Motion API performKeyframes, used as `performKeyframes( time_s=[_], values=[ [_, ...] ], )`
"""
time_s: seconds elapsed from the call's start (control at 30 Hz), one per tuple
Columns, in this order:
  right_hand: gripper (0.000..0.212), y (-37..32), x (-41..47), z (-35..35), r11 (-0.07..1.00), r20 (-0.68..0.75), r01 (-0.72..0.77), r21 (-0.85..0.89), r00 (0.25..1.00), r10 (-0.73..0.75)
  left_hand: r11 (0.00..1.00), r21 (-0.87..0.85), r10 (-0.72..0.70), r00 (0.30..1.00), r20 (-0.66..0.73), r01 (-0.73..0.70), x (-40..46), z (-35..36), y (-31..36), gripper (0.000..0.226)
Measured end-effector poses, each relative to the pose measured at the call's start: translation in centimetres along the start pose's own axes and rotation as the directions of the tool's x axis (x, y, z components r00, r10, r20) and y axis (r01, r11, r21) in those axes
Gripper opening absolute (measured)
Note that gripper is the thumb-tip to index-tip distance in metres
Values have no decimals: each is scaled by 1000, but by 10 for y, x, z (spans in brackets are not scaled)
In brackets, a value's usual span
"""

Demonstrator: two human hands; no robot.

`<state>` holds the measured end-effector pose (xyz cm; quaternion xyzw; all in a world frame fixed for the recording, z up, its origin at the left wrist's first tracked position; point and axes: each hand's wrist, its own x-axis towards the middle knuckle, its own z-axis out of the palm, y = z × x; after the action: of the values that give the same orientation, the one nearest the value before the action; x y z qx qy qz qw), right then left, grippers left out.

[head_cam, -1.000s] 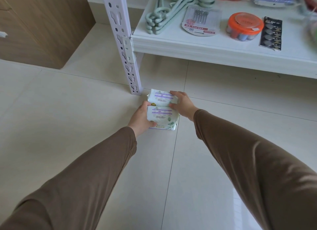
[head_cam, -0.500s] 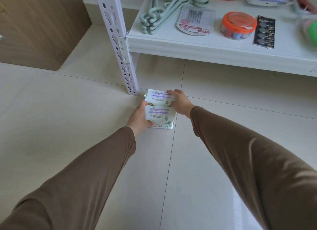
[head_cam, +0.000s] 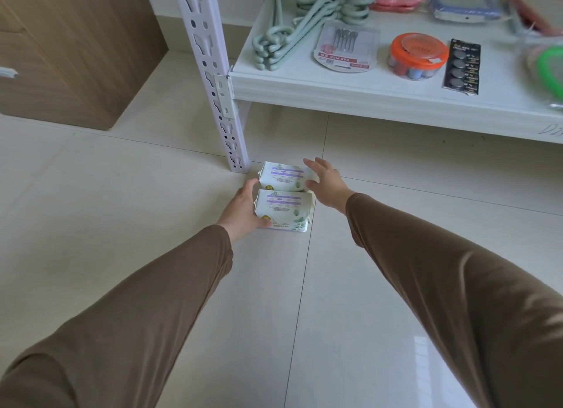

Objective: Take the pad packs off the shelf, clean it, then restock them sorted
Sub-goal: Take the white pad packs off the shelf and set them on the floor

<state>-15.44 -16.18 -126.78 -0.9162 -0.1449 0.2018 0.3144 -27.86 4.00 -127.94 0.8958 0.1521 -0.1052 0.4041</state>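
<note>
Packs of pads, two white plastic-wrapped ones with purple label bands and green leaf print, sit on the pale tiled floor (head_cam: pixel 152 212) between the person's two hands in the head view, the far pad pack (head_cam: pixel 284 177) just beyond the near pad pack (head_cam: pixel 283 210) and touching or nearly touching it. The left hand (head_cam: pixel 243 210) lies against the left side of the near pack, thumb at its front lower corner and fingers hidden behind it, so whether it grips or merely steadies cannot be told for certain; it looks like a light hold. The right hand (head_cam: pixel 324 180) has changed: half a second ago its fingers were curled over the far pack's right end, and now they are spread and straight, with only the thumb perhaps brushing the pack's right edge, holding nothing. That release suggests the packs have been set down and are being left on the floor, so the unloading step is probably closing for this pair. Just beyond the hands stands the white perforated metal shelf post (head_cam: pixel 213 81), and up to the right of them the white shelf board (head_cam: pixel 380 96) carries pale green plastic hangers (head_cam: pixel 292 32), a clear ear-pick pack (head_cam: pixel 345 49), a round orange-lidded tub (head_cam: pixel 417 55) and a black card of button batteries (head_cam: pixel 462 66). To the left of the left arm is a brown wooden cabinet (head_cam: pixel 70 51).
</note>
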Motion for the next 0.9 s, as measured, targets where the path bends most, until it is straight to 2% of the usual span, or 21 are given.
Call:
performKeyframes(
  time_s=[0.17,0.47,0.7,0.9],
  values=[
    [55,-16,-29,-20,999,-33,13,-32,999,-14,996,90,1,1000,22,-3,-19,-27,21,116],
    [54,-108,-131,-106,999,-24,16,-52,1000,-17,984,173,20,996,87,-35,-106,-123,115,105],
    [56,-219,-231,-231,996,-32,66,-58,997,-68,970,227,66,991,113,-90,-192,-242,238,95],
    [57,-330,-317,-375,978,-58,160,-133,984,-169,941,308,113,987,114,-144,-268,-357,380,88]
  ],
)
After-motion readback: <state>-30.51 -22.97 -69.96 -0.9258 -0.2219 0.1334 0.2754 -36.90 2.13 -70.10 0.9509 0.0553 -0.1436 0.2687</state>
